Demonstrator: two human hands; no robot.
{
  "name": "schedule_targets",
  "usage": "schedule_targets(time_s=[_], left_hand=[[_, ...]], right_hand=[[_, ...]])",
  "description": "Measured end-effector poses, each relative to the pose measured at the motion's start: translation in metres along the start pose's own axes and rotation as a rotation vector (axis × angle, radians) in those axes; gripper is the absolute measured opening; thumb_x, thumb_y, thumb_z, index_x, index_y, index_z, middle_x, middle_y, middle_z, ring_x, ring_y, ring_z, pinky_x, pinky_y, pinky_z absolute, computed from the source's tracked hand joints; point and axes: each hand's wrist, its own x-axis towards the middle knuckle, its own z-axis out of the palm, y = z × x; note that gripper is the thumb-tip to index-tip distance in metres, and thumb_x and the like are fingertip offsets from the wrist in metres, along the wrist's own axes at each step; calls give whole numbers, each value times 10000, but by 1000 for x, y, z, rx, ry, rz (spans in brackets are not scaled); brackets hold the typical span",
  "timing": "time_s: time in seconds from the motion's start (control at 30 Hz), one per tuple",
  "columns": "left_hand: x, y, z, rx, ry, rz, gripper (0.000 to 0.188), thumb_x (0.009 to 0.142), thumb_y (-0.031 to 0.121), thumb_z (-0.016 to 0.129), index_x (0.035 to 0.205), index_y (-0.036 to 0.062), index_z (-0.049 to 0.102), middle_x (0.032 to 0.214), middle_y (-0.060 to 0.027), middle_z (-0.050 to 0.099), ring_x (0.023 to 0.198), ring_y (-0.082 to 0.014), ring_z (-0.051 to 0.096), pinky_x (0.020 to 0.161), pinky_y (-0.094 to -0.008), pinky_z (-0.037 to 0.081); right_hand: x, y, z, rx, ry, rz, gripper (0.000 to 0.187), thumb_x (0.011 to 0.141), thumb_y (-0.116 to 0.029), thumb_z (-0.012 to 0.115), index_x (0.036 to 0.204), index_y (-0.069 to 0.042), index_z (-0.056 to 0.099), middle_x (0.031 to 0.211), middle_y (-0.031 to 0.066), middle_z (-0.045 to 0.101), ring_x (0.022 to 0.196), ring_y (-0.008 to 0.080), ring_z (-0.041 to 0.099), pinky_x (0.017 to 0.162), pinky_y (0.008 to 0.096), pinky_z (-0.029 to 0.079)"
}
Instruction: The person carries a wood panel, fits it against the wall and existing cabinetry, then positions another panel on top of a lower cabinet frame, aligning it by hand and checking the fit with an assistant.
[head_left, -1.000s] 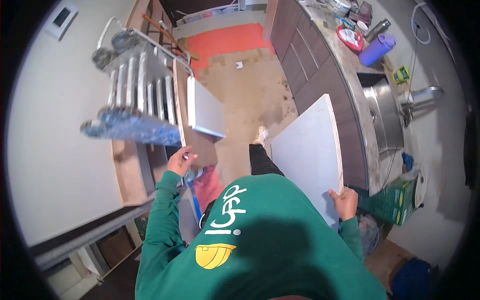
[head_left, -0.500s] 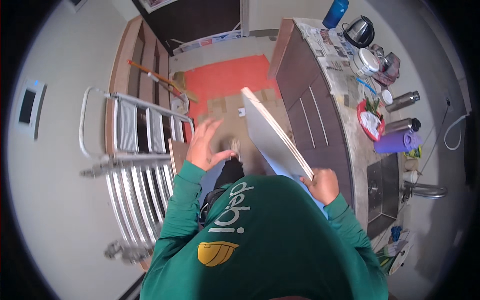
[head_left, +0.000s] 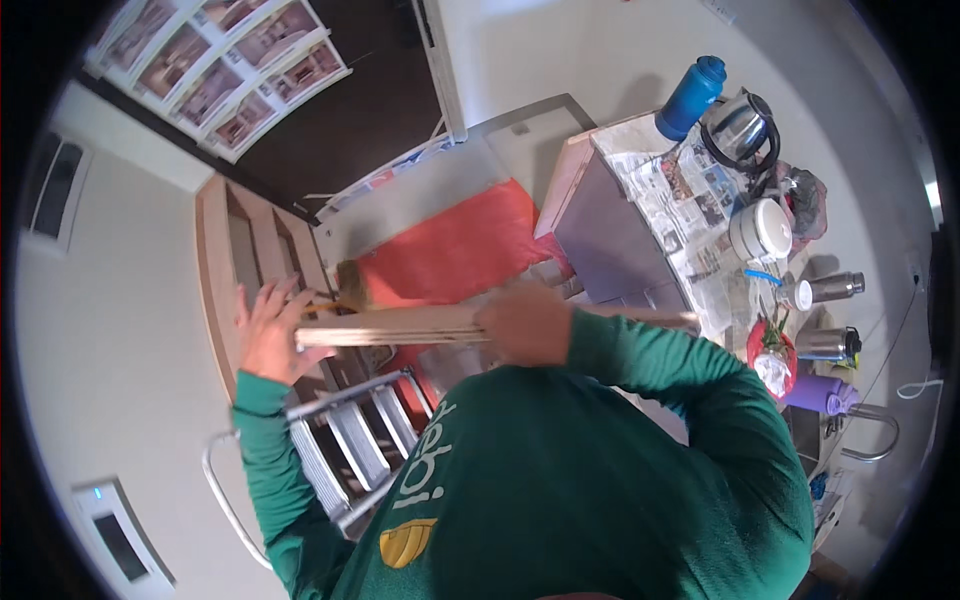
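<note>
A few flat wooden panels (head_left: 400,328), stacked together with pale layered edges, lie crosswise in front of my chest. My right hand (head_left: 528,322), somewhat blurred, is closed over their upper edge near the middle. At the left end of the stack is my left hand (head_left: 270,332), its fingers spread and pointing up, the palm at or very near the panels' end; contact there is hard to make out. The right end of the stack reaches past my right forearm, which partly covers it.
A silver stepladder (head_left: 355,440) stands at left, beside an open wooden shelf frame (head_left: 222,265). On the right, a newspaper-covered counter (head_left: 670,200) carries a blue bottle (head_left: 690,100), a kettle (head_left: 740,130), a white container (head_left: 760,230) and several flasks. Red sheeting (head_left: 450,250) covers floor ahead.
The panels have swung from slanting at my right to lying crosswise before me. My right hand moved inward with them, and my left hand rose to their left end. My view has turned.
</note>
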Motion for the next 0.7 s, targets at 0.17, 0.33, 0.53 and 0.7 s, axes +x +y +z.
schedule_targets(time_s=[0.17, 0.33, 0.53, 0.7], left_hand=[[66, -94, -18, -28, -99, -24, 465, 642, 283, 902, 1050, 103, 771, 1248, -116, 690, 1251, -349, 587, 1165, -620, 316], [164, -143, -23, -137, -134, -142, 297, 707, 223, 873, 925, 60, 753, 961, -128, 745, 923, -348, 713, 850, -447, 554], [282, -169, -32, -204, -84, -280, 231, 740, 183, 860, 926, 84, 764, 787, -118, 732, 690, -299, 720, 639, -392, 568], [401, -201, 53, -261, -131, -304, 278, 793, 323, 852, 951, 109, 772, 852, -131, 744, 767, -355, 717, 673, -442, 559]], right_hand=[[137, 70, -44, 81, -70, -119, 201, 786, -241, 680, 788, -40, 689, 738, 171, 685, 711, 387, 704, 665, 509, 559], [250, 163, -65, 195, 43, -288, 210, 714, -255, 711, 688, -47, 697, 673, 180, 671, 696, 396, 705, 646, 508, 565], [366, 277, -114, 127, 81, -314, 158, 698, -215, 721, 703, -58, 727, 691, 180, 686, 700, 398, 705, 655, 510, 570], [438, 410, -115, -61, -44, -233, 153, 719, -227, 744, 761, -80, 755, 735, 169, 706, 741, 415, 702, 687, 517, 564]])
